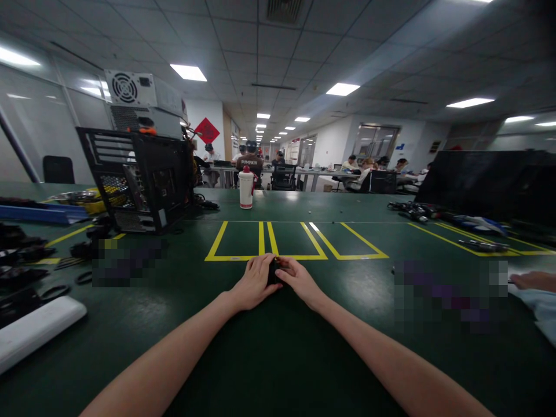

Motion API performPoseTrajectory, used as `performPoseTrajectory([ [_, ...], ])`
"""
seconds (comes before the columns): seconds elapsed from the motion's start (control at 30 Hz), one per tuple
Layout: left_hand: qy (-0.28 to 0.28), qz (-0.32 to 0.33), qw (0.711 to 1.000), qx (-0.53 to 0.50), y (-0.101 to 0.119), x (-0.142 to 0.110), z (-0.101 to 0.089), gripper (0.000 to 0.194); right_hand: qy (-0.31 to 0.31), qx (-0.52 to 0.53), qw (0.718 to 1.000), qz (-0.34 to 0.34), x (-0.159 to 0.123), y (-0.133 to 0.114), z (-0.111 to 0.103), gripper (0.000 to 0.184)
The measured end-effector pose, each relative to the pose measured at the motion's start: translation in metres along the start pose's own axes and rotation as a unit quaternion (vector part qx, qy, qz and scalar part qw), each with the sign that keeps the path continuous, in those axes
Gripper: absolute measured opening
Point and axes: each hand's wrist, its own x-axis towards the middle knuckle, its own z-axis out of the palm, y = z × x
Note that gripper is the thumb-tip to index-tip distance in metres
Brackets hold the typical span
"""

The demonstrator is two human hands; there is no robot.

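My left hand [255, 284] is closed round a small black object [273, 271], with its fingers over the far side and the thumb at the near side. From the other side my right hand [300, 281] meets it, its fingertips bent against the object's right edge. Most of the object is hidden between the two hands, so I cannot make out its kind. Both hands are low over the green tabletop [278, 341], just in front of the yellow tape outlines [295, 257].
A black computer case [143, 179] bearing a power supply [130, 87] stands left. Behind the tape is a white cup [246, 190]. A white bar-shaped object [39, 330] lies near left. At right are a screwdriver-like tool [483, 246], a black monitor [473, 182] and another person's hand [532, 281].
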Motion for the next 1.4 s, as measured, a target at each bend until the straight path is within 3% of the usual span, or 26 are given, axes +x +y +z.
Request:
performPoseTrajectory([
  [0.23,-0.003,0.0,1.0,0.001,0.0015,-0.0003,-0.003,0.059,-0.048,0.03,0.998,-0.004,-0.0046,-0.0058,0.0002,0.032],
  [0.4,-0.002,0.004,1.0,-0.004,0.0037,-0.0008,-0.0057,0.06,-0.009,0.012,1.0,-0.014,-0.0055,-0.0077,0.0026,0.024],
  [0.53,-0.002,0.002,1.0,-0.005,0.0042,-0.0001,-0.0054,0.06,0.005,0.003,1.0,-0.004,-0.003,-0.0047,0.0028,0.031],
  [0.77,0.003,-0.001,1.0,-0.001,0.0024,0.0001,-0.0023,0.058,-0.029,0.016,0.999,-0.004,-0.0021,-0.001,0.0008,0.033],
  [0.97,-0.004,0.0,1.0,0.001,0.0017,0.0,-0.0017,0.058,-0.002,0.004,1.0,-0.02,-0.003,-0.0025,0.0015,0.026],
  [1.1,-0.002,-0.004,1.0,-0.001,0.0027,0.0001,-0.0019,0.058,0.008,-0.005,1.0,0.003,-0.0034,-0.0056,0.0012,0.032],
  [1.2,-0.009,-0.003,1.0,-0.003,0.0032,0.0,-0.0027,0.058,-0.01,-0.007,1.0,0.028,-0.004,-0.0071,0.0007,0.034],
  [1.4,-0.001,-0.003,1.0,-0.006,0.0024,-0.0002,-0.0016,0.059,-0.037,0.028,0.999,-0.004,-0.0064,-0.007,0.0011,0.03],
])
